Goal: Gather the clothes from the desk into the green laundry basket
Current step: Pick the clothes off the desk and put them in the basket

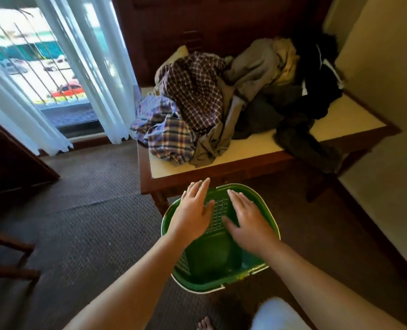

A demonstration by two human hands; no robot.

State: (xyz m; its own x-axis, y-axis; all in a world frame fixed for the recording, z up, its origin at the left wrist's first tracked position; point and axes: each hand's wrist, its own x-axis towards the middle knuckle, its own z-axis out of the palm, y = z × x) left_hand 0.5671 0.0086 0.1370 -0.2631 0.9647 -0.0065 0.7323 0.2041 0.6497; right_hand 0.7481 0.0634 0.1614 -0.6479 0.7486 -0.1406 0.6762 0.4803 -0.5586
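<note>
A green laundry basket (pixel 197 285) stands on the carpet in front of the desk (pixel 252 148), with nothing inside it. My left hand (pixel 194 214) and my right hand (pixel 247 216) hover over its opening, fingers straight, holding nothing. A heap of clothes lies on the desk's pale top: a brown checked shirt (pixel 195 91), a blue plaid shirt (pixel 166 134), a grey garment (pixel 257 65), a pale yellow piece (pixel 287 58) and black clothes (pixel 317 86). One dark garment (pixel 302 144) hangs over the desk's front edge.
A window with white curtains (pixel 78 67) is at the left. A wooden chair (pixel 4 234) stands at the far left on the dark carpet. A beige wall (pixel 383 67) closes the right side. My bare foot (pixel 206 323) shows at the bottom.
</note>
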